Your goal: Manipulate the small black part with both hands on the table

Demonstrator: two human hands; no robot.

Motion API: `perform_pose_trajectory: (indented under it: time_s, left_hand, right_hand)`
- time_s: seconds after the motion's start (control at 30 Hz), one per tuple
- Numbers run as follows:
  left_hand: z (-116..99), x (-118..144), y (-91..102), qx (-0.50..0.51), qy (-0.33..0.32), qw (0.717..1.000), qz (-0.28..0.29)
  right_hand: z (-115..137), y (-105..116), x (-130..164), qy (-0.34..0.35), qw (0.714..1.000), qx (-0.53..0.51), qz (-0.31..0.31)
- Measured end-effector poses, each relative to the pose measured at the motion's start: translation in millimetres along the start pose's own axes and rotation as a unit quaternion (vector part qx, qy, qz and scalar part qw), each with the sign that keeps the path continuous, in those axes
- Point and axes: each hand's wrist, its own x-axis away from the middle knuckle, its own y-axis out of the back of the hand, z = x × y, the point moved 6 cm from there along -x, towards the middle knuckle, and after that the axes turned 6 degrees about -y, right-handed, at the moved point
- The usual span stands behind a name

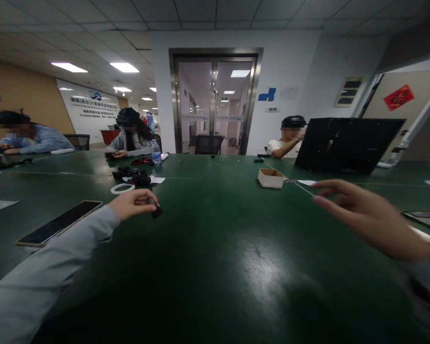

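Currently, left hand pinches a small dark rectangular block over the glossy dark-green table, right of a black-screened, tan-edged phone. Right hand, blurred, has fingertips at the near end of a thin pale rod-like item near an open, cream-sided, brown-lined box; can't tell if gripped.

Metal-framed glass doors stand in a white wall.
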Motion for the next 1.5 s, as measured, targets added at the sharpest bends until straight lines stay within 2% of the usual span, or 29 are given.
perform_pose_trajectory:
  time_s: [0.03,0.1,0.17,0.2,0.27,0.3,0.37,0.47,0.6,0.7,0.9,1.1,1.23,1.5]
  left_hand:
    - [-3.6,-19.0,-11.6,0.029,-0.019,0.999,-0.004]
    - [-5.2,-56.4,-36.4,0.100,-0.038,0.994,-0.026]
    - [1.9,-89.5,-63.0,0.163,-0.036,0.984,-0.068]
    - [8.6,-103.1,-75.6,0.197,-0.032,0.975,-0.102]
    - [26.9,-123.1,-99.4,0.263,-0.023,0.948,-0.175]
    - [38.0,-129.5,-110.3,0.293,-0.012,0.933,-0.207]
    - [58.6,-136.4,-126.2,0.323,0.003,0.909,-0.264]
    - [77.1,-140.1,-137.0,0.331,0.001,0.900,-0.282]
    - [84.4,-141.9,-141.3,0.344,0.017,0.909,-0.235]
    - [83.6,-141.2,-144.9,0.348,0.034,0.913,-0.211]
    - [75.4,-137.7,-144.8,0.315,0.016,0.925,-0.213]
    - [72.0,-133.4,-141.6,0.316,0.039,0.911,-0.261]
    - [72.4,-133.6,-141.5,0.305,0.030,0.911,-0.276]
    - [74.8,-135.8,-142.4,0.289,0.013,0.920,-0.266]
  right_hand:
    - [26.5,-30.4,-17.6,0.001,0.995,-0.062,0.079]
    - [63.2,-102.4,-46.8,-0.039,0.959,-0.155,0.232]
    - [79.3,-178.3,-64.1,-0.113,0.898,-0.232,0.356]
    - [82.2,-212.4,-69.7,-0.155,0.865,-0.279,0.388]
    - [83.8,-266.5,-79.2,-0.222,0.810,-0.384,0.384]
    - [84.0,-285.5,-84.1,-0.240,0.788,-0.443,0.353]
    - [84.3,-309.1,-91.6,-0.251,0.758,-0.533,0.278]
    - [87.2,-321.5,-95.8,-0.231,0.751,-0.575,0.229]
    - [83.0,-320.6,-96.6,-0.229,0.750,-0.577,0.228]
    - [75.6,-317.4,-96.9,-0.236,0.746,-0.578,0.231]
    - [69.9,-312.1,-97.4,-0.235,0.733,-0.593,0.235]
    - [66.8,-309.2,-98.0,-0.247,0.739,-0.595,0.198]
    - [66.5,-308.0,-97.2,-0.245,0.737,-0.598,0.198]
    - [67.3,-306.5,-95.7,-0.242,0.732,-0.601,0.210]
